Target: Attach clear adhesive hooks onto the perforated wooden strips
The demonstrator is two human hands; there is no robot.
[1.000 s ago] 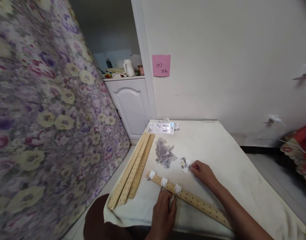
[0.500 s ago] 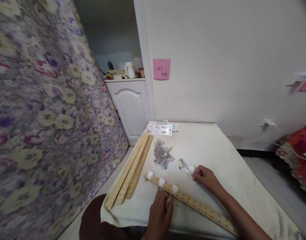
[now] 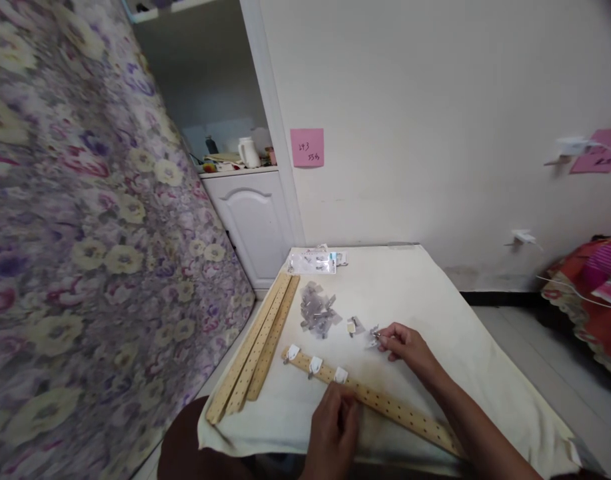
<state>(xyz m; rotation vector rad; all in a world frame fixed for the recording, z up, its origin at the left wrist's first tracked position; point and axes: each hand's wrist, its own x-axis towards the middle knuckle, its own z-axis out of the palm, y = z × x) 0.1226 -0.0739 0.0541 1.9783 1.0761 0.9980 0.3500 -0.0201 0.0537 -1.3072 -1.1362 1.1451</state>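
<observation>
My right hand (image 3: 402, 345) is closed, fingertips pinching a small metal piece (image 3: 374, 336) with clear plastic about it; its exact kind is too small to tell. Below it, a long wooden strip (image 3: 398, 411) with rows of holes lies slantwise on the cloth. Three white tags (image 3: 316, 365) sit along its left part, small metal bits showing under some of them. My left hand (image 3: 334, 427) is curled at the strip's near edge, right by the third tag; what its fingers hold, if anything, is hidden. Near my right fingers lies another small piece (image 3: 352, 326), pale and metallic, on clear plastic.
A heap of small clear packets (image 3: 316, 311) lies mid-table. Several more perforated wooden strips (image 3: 259, 350) lie along the left edge. Clear plastic packaging (image 3: 312, 262) rests at the back. The pale tablecloth (image 3: 400, 280) reaches the wall; a flowered curtain (image 3: 85, 267) hangs at left.
The view has turned slightly to the right. My left hand has slid a little rightward along the strip. My right fingers now pinch the small piece and its plastic more plainly.
</observation>
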